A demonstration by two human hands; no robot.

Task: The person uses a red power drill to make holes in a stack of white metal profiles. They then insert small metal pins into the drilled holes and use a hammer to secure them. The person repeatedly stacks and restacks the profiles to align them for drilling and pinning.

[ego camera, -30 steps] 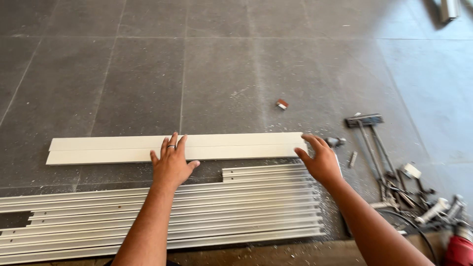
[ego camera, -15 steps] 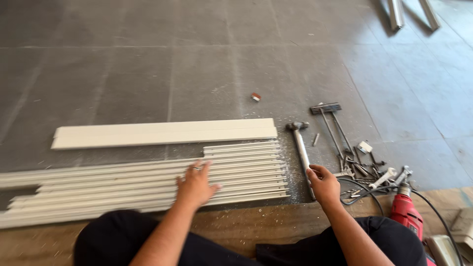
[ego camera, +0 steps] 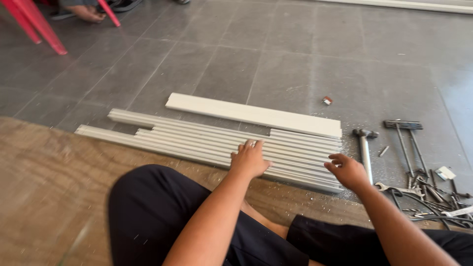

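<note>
Left hand flat and open, palm down, resting on the bundle of grey metal profiles, fingers spread over the near strips. Right hand open too, fingers loosely curled, gripping nothing, hovering at the right end of the same bundle; impossible to tell if touching it. Bundle stretched far to the left of the left hand, lying partly on the grey tiled floor, near edge along the wooden board. Just beyond both hands, past the profiles, a long white flat strip, side by side with the bundle. Close to the right of the right hand, a hammer. Further right, a heap of small tools and cables. Beyond the right hand, well apart, a small red and white object. Far up to the left, red chair legs.
</note>
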